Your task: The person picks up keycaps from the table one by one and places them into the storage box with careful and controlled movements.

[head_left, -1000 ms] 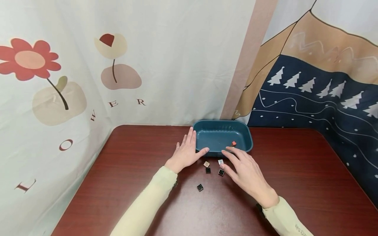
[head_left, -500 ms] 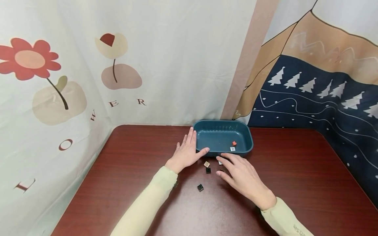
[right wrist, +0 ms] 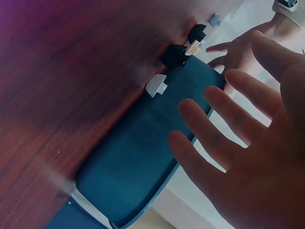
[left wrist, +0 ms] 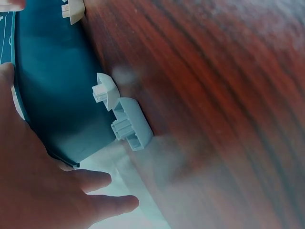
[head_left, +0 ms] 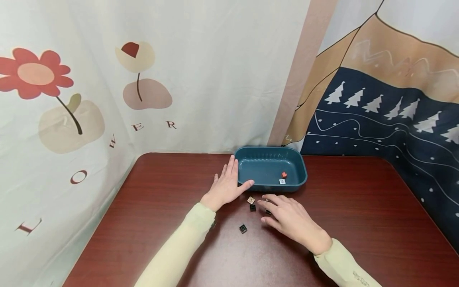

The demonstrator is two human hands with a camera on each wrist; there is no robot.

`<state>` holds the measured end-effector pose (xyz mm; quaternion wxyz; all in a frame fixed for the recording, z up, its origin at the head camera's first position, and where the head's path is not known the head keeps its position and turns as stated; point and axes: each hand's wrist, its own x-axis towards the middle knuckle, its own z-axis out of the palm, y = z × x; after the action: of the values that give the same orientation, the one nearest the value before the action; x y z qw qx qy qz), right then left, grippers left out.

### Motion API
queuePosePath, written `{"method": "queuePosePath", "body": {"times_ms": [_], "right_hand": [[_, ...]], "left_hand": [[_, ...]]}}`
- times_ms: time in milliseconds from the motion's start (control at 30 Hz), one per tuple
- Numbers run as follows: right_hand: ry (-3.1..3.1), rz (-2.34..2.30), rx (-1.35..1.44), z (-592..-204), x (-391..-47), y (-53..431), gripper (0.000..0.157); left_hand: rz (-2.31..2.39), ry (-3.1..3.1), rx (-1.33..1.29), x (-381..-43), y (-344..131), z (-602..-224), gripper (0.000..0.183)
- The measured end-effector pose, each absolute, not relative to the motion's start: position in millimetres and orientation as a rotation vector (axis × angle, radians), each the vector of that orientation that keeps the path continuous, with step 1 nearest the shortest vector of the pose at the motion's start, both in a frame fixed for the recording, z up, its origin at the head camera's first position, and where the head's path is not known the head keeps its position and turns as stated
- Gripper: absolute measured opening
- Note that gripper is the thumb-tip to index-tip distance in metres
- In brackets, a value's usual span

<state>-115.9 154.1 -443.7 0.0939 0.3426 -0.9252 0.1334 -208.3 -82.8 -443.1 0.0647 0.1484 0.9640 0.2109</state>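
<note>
In the head view my left hand [head_left: 225, 188] rests against the left end of a dark teal plastic bin [head_left: 259, 169], fingers straight along its side and thumb at the front rim. My right hand [head_left: 292, 221] hovers over the table in front of the bin, fingers loosely spread, holding nothing. Under its fingertips a black keycap [head_left: 268, 212] and a white keycap [right wrist: 156, 86] are partly hidden in the head view. To their left lie a beige keycap [head_left: 251, 200] and a black one touching or nearly touching it. Another black keycap [head_left: 243, 229] sits nearer the person.
Inside the bin, toward its front right, are a red keycap [head_left: 284, 175] and a white keycap marked on top. The bin stands at the back edge of a reddish-brown wooden table [head_left: 172, 187]. Printed curtains [head_left: 215, 79] hang directly behind the table.
My right hand has drawn back from the bin's front rim toward the near keycaps, uncovering the white keycap inside the bin. The left hand has stayed put.
</note>
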Motion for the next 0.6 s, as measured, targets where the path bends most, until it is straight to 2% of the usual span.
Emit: {"method": "queuePosePath", "body": {"times_ms": [200, 600], "right_hand": [[-2.782, 0.377, 1.05, -445.5, -119.1, 152.4, 0.044], [-2.832, 0.303, 1.111, -448.7, -120.3, 150.2, 0.046]], "left_hand": [[0.623, 2.91, 0.451, -209.4, -82.9, -443.9, 0.105], [0.622, 2.918, 0.46, -208.7, -82.4, -444.2, 0.106]]}}
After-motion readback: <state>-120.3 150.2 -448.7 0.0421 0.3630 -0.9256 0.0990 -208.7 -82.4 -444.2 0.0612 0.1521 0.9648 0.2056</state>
